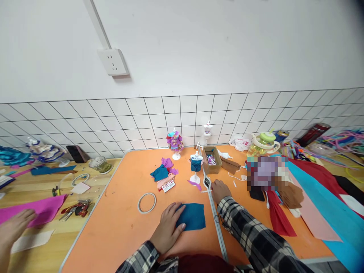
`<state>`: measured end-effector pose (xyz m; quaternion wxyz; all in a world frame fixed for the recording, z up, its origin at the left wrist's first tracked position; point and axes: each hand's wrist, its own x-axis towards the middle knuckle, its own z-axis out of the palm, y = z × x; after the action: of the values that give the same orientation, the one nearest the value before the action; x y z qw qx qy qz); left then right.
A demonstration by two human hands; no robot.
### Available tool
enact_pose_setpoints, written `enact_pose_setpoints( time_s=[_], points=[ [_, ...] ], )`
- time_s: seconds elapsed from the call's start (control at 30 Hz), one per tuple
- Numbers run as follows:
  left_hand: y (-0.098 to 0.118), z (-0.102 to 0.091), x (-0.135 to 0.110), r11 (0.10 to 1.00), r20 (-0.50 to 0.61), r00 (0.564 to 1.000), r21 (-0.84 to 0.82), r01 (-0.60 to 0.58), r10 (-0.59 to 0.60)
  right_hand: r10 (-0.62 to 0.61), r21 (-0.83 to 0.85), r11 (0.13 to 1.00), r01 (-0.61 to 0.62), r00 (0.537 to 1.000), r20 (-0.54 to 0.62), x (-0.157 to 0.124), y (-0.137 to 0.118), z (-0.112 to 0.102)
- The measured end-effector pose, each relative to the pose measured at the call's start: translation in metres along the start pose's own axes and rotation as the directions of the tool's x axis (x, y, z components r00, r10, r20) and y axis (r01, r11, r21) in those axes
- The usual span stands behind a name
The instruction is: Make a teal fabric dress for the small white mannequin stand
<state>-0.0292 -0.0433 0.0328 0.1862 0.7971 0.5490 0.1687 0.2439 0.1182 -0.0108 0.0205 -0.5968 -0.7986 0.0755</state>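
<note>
A teal rectangle of crepe paper or cloth (195, 217) lies flat on the orange table. My left hand (170, 229) rests on its left edge, fingers stretched out. Further right, my right hand (221, 191) is at the table's centre seam, its fingers curled down; whatever they may hold is hidden. Just left of those fingers is the oval table handle (207, 182). Beyond it stands a small white dress form (195, 168) wrapped in teal, with a purple strip (195, 185) by its base.
Around my hands are a tape roll (147, 203), fabric scraps (165, 173), a cardboard box (212, 160) and a decorated dress form (175, 143). A yellow-green jug (263, 144) and coloured sheets (313, 212) occupy the right. Another person's hand (19, 225) touches magenta material at left.
</note>
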Motion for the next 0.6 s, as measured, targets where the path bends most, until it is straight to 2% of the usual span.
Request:
enact_pose_setpoints(
  time_s=[0.1,0.17,0.37,0.43,0.47,0.53,0.57,0.6],
  points=[
    [0.0,-0.001,-0.001,1.0,0.016,1.0,-0.013,0.006,-0.006,-0.121,-0.057,0.992,0.117,0.989,-0.089,0.0,-0.002,0.0],
    [0.0,-0.002,-0.002,0.999,0.02,1.0,-0.027,0.018,-0.018,-0.221,-0.084,0.974,0.211,0.964,-0.15,0.0,-0.001,-0.001],
    [0.01,-0.009,0.0,0.982,-0.023,0.997,-0.179,0.065,-0.07,-0.43,-0.147,0.902,0.406,0.821,-0.375,-0.019,-0.008,-0.012],
    [0.019,-0.017,0.009,0.954,-0.072,0.992,-0.289,0.082,-0.107,-0.503,-0.17,0.859,0.482,0.737,-0.452,-0.033,-0.019,-0.022],
    [0.024,-0.022,0.015,0.934,-0.095,0.988,-0.346,0.083,-0.123,-0.541,-0.186,0.829,0.527,0.675,-0.501,-0.041,-0.025,-0.028],
    [0.032,-0.032,0.031,0.895,-0.123,0.981,-0.439,0.08,-0.148,-0.603,-0.243,0.742,0.625,0.464,-0.649,-0.053,-0.039,-0.042],
    [0.034,-0.036,0.04,0.878,-0.1,0.985,-0.472,0.074,-0.137,-0.601,-0.255,0.723,0.642,0.403,-0.69,-0.057,-0.045,-0.049],
    [0.035,-0.038,0.048,0.86,-0.059,0.992,-0.506,0.066,-0.111,-0.591,-0.258,0.717,0.648,0.369,-0.717,-0.06,-0.051,-0.056]
  ],
)
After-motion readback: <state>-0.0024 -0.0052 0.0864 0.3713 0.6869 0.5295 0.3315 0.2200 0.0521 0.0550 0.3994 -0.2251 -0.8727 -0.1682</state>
